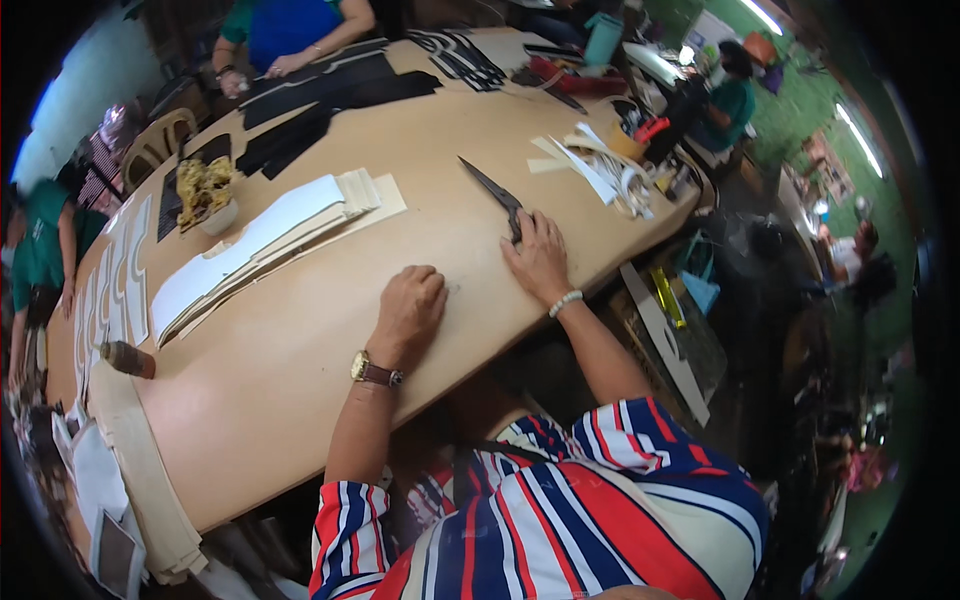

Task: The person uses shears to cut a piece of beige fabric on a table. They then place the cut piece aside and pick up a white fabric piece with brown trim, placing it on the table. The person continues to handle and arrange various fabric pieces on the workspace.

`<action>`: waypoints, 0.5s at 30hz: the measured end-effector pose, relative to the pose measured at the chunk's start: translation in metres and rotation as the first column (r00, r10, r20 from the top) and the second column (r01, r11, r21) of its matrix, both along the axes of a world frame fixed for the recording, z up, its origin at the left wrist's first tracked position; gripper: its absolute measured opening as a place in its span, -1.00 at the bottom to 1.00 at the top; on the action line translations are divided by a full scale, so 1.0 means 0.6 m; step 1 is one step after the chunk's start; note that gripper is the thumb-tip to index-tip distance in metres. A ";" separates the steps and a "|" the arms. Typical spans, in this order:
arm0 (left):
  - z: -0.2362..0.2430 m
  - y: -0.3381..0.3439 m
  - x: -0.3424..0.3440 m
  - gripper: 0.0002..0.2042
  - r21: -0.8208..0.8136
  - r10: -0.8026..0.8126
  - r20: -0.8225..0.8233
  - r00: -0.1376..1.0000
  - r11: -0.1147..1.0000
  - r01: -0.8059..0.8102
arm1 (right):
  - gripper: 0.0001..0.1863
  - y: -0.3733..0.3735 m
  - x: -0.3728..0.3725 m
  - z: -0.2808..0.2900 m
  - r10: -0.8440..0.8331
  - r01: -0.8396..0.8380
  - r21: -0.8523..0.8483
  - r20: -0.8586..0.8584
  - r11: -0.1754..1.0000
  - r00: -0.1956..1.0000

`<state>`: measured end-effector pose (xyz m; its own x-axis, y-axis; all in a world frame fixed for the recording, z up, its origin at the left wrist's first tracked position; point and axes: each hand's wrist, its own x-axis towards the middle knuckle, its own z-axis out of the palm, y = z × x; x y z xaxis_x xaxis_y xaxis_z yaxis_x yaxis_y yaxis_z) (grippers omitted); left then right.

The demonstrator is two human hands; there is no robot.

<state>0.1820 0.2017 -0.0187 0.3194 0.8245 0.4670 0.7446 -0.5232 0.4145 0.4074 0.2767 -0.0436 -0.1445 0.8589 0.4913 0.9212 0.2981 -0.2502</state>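
My left hand (410,312) rests on the brown tabletop with its fingers curled into a loose fist. Nothing shows in it, and a watch is on that wrist. My right hand (540,258) lies over the handles of a pair of dark scissors (488,186), fingers around them. The blades lie on the table, closed or nearly so, pointing away and to the left. Left of my hands lies a long stack of cut pieces (260,240), white on top with cream layers below.
At the left stand a bowl of crumpled yellowish material (205,195) and a brown bottle-like object (128,360). Black cut pieces (320,100) lie at the far side near a co-worker's hands (290,62). Pale scraps (610,170) are heaped at the right edge. Another person stands at far left.
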 end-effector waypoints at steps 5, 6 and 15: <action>-0.007 0.005 0.007 -0.88 0.057 -0.014 0.016 1.000 0.998 0.013 | -0.44 -0.006 0.014 0.004 -0.011 0.011 -0.023 -0.019 1.000 1.000; -0.011 0.005 0.005 -0.88 0.067 -0.009 0.029 1.000 0.998 0.007 | -0.45 -0.007 0.016 0.002 -0.028 0.028 -0.025 -0.021 0.999 0.999; -0.007 0.006 0.008 -0.88 0.054 -0.008 -0.010 1.000 0.999 0.009 | -0.54 0.080 0.132 -0.004 -0.114 0.115 -0.020 0.006 0.993 0.993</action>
<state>0.1866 0.2054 -0.0230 0.3312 0.7954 0.5076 0.7439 -0.5510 0.3780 0.4864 0.3250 -0.0461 -0.0470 0.8799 0.4729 0.9502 0.1854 -0.2505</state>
